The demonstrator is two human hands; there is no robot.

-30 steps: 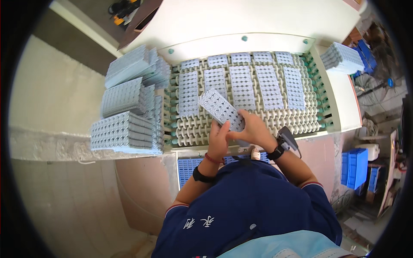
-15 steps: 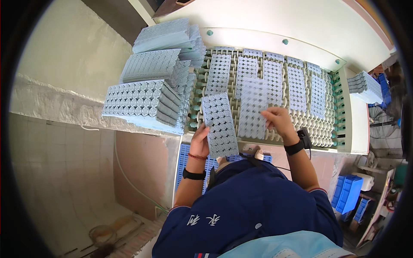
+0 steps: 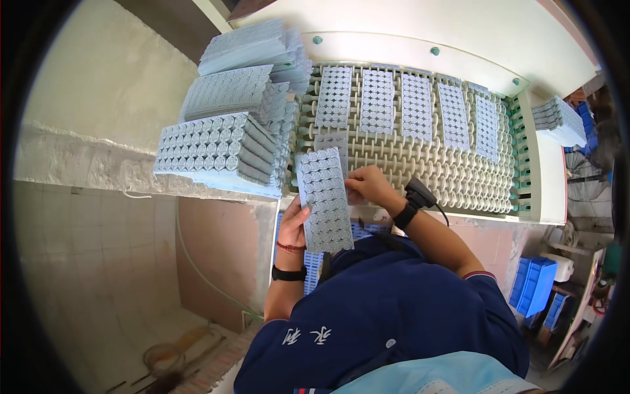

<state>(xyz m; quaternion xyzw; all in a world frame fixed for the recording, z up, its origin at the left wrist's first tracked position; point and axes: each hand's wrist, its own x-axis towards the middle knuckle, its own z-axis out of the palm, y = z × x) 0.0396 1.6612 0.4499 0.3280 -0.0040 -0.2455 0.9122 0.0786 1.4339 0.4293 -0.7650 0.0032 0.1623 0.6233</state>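
My left hand [image 3: 294, 224] grips a pale grey-blue circuit board panel [image 3: 325, 205] made of rows of round discs. It is tilted upright in front of me; whether other panels lie under it I cannot tell. Close to its right edge, my right hand [image 3: 369, 186] has its fingers closed at the edge of a second panel [image 3: 333, 140], most of which is hidden behind the first. That second panel is over the near left part of a roller conveyor [image 3: 420, 167]. Beyond it, several like panels [image 3: 377, 102] lie in a row across the rollers.
Tall stacks of panels [image 3: 203, 146] stand on the ledge left of the conveyor. Another small stack [image 3: 559, 121] sits past its right end. A white machine cover [image 3: 472, 39] rises behind the rollers. Blue crates [image 3: 533, 285] stand at the lower right.
My right hand has moved left with its panel, which now shows behind the held one. My left hand has shifted slightly left and down. The row of panels has travelled farther away along the rollers.
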